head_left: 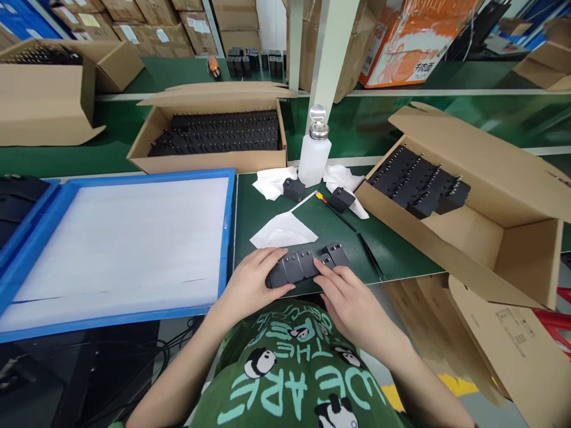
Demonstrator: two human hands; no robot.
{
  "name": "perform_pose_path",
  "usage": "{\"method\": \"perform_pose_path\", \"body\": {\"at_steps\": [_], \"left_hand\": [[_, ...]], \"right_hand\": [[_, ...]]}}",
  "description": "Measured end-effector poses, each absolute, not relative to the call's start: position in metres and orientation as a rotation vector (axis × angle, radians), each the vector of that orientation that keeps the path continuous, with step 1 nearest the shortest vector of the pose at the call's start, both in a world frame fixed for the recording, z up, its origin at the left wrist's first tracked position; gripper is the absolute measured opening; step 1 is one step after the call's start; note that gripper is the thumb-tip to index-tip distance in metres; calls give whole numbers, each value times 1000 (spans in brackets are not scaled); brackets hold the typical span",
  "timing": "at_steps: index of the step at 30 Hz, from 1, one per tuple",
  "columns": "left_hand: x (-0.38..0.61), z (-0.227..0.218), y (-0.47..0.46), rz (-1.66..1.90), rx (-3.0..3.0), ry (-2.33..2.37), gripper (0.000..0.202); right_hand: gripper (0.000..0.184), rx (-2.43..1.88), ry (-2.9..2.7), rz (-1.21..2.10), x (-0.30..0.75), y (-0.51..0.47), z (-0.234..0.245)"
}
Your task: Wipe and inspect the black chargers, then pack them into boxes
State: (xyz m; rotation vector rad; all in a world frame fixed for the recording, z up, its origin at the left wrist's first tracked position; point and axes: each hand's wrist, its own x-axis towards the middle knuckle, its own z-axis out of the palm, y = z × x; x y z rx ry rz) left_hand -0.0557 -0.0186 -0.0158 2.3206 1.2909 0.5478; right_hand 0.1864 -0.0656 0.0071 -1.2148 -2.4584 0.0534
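Note:
A row of several black plug adapters (307, 261) lies at the near edge of the green mat (392, 249). My left hand (252, 279) curls round the left end of the row, thumb under it. My right hand (345, 297) rests on the row's right part, fingers laid over the adapters. Two more single adapters, one (293, 189) and another (341, 199), stand farther back on white cloths (272, 181). A folded white cloth (283, 232) lies just beyond the row.
A blue tray with a white liner (120, 238) fills the left. A white pump bottle (314, 151) stands behind the cloths. Open cartons of black adapters sit behind (218, 134) and to the right (446, 184). Black tweezers (370, 255) and a thin stick (307, 199) lie on the mat.

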Motion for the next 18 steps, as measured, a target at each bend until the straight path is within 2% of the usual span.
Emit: {"method": "perform_pose_path", "body": {"at_steps": [3, 7, 11, 15, 16, 18], "left_hand": [[-56, -16, -17, 538, 2336, 1291, 57], [-55, -13, -18, 518, 2378, 1310, 59], [-48, -3, -24, 506, 2436, 1404, 66], [-36, -2, -29, 449, 2491, 1447, 74], [-33, -4, -29, 426, 2495, 1460, 72], [-30, -9, -26, 390, 2487, 1488, 64]], "right_hand": [[33, -1156, -2456, 146, 194, -66, 2], [21, -1040, -2330, 142, 197, -61, -16], [17, -1020, -2190, 145, 211, -42, -6], [85, -1132, -2492, 173, 226, -6, 8], [91, -1112, -2589, 191, 227, 3, 7], [89, -1016, -2701, 221, 223, 16, 2]]}}
